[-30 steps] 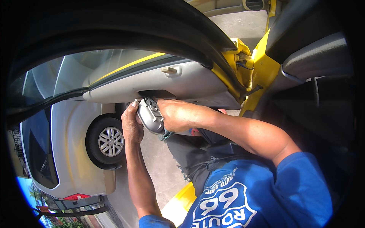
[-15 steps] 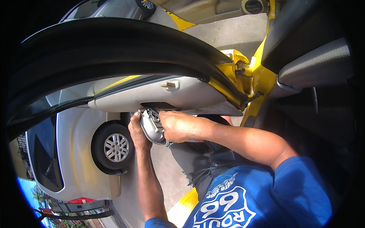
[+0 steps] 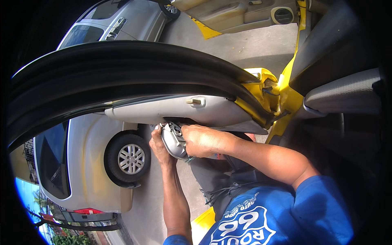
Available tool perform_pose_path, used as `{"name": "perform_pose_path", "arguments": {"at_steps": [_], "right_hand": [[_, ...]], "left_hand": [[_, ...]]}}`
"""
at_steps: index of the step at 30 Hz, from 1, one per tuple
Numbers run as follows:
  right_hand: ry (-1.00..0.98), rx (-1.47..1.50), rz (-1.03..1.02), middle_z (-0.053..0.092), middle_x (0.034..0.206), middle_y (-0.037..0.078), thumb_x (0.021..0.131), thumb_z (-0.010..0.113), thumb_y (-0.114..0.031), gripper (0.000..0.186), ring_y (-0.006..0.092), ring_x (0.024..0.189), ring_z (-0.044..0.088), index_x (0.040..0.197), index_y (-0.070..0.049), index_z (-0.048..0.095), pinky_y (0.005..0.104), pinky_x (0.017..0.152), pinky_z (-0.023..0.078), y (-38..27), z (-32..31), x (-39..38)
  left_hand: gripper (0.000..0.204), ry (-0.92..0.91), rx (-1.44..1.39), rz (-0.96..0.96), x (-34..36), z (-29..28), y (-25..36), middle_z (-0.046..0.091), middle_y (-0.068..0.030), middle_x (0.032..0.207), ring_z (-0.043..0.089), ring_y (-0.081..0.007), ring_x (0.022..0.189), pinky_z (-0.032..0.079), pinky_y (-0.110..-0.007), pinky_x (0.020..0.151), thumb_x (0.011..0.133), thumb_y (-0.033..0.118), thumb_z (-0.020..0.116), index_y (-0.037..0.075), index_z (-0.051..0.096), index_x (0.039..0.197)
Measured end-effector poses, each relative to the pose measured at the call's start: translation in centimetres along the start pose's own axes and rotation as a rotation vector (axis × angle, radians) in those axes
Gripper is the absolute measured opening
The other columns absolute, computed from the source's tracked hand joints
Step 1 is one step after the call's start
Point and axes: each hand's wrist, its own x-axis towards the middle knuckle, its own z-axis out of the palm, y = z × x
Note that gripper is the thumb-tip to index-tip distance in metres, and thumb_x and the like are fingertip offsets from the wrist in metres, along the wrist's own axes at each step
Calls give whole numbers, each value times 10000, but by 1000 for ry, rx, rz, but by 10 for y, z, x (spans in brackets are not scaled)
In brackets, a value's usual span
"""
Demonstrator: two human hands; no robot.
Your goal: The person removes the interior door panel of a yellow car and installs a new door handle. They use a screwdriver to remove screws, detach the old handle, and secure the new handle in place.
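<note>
Between my hands is a grey plastic interior door handle [image 3: 173,146], with its smooth rounded side down and its bracketed, light-coloured back facing up. My left hand [image 3: 161,149] grips its left edge, with the thumb on top near the door. On the other side, my right hand [image 3: 199,140] is closed with curled fingers against the handle's back; the fingertips are hidden. Just beyond is the light grey door panel [image 3: 155,111], with a dark opening [image 3: 185,121] beside the handle. A small beige knob [image 3: 193,101] sits higher on the panel.
A black window frame [image 3: 134,65] arches across the view beyond the panel. Yellow door hinge bodywork [image 3: 265,83] is at the right, near a grey seat or trim piece [image 3: 343,94]. A silver vehicle [image 3: 87,159] stands at left, another car [image 3: 122,24] farther off.
The whole view has shifted, so the door, handle and hands sit slightly lower and farther right. Both hands keep their hold at the handle, with little visible change in grip.
</note>
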Motion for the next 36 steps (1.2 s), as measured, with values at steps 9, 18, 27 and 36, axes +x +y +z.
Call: {"name": "perform_pose_path", "arguments": {"at_steps": [9, 18, 27, 36], "right_hand": [[-75, -35, 56, 735, 1011, 345, 820, 608, -42, 288, 422, 957, 764, 1003, 132, 745, 469, 840, 590, -8, -11, -3], [-14, 17, 69, 710, 898, 329, 987, 524, -135, 302, 432, 771, 752, 1056, 135, 641, 494, 760, 616, -8, -17, -27], [182, -218, -64, 698, 878, 370, 1005, 570, -178, 329, 503, 845, 729, 970, 135, 666, 523, 835, 603, -12, -2, -38], [193, 83, 38, 691, 931, 392, 1033, 541, -212, 375, 551, 963, 693, 991, 136, 673, 575, 915, 545, -6, 0, -29]], "left_hand": [[576, 20, 362, 249, 14, -2, -7, 619, -33, 688, 508, -134, 631, 414, -353, 596, 1103, 420, 342, 24, 605, 777], [572, -58, 73, 163, 12, -3, -15, 663, -31, 793, 567, -122, 718, 446, -310, 637, 1050, 480, 402, -2, 664, 888], [565, -86, -16, 121, 14, -8, -17, 669, -30, 804, 573, -116, 727, 443, -298, 637, 1068, 468, 457, -26, 705, 951], [482, -100, 46, 29, 14, -10, -1, 643, -28, 759, 549, -116, 645, 429, -295, 586, 1051, 399, 477, -12, 700, 934]]}}
